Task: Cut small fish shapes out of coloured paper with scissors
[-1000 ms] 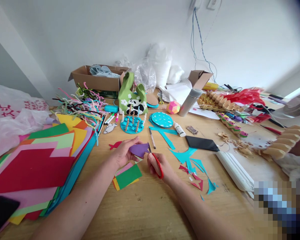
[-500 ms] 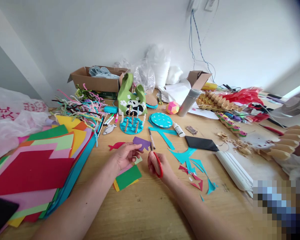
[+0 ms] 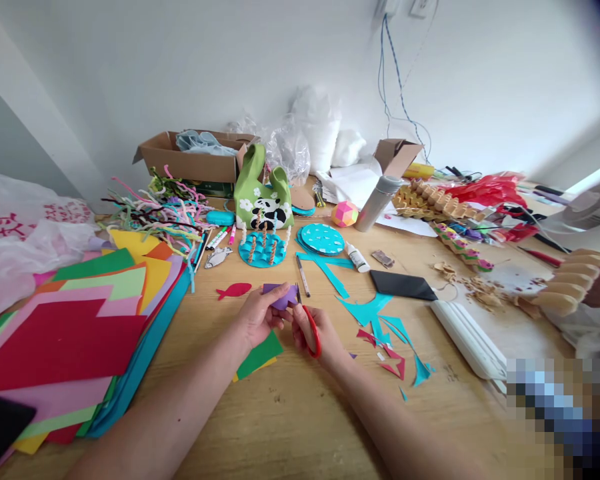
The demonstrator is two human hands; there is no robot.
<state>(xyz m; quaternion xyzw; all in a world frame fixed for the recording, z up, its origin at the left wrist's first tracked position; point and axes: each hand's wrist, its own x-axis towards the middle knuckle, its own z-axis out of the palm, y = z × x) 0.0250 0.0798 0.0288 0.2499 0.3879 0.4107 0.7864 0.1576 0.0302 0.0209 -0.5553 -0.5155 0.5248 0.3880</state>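
My left hand pinches a small piece of purple paper between thumb and fingers. Red-handled scissors are gripped in my right hand, their blades pointing away from me at the purple paper's right edge. Both hands are close together above the table. Beneath my left hand lies a green paper rectangle over a yellow one, partly hidden. A red fish cutout rests just beyond my left wrist. To the right of the scissors are red paper scraps and turquoise scraps.
A pile of coloured sheets covers the left side. Farther back stand a turquoise base with twisted posts, a green panda bag, round turquoise discs and a glue bottle. A black phone lies to the right.
My left hand has shifted right and the purple paper now meets the scissor blades closely. A tiny purple scrap has appeared on the table right of my right hand.
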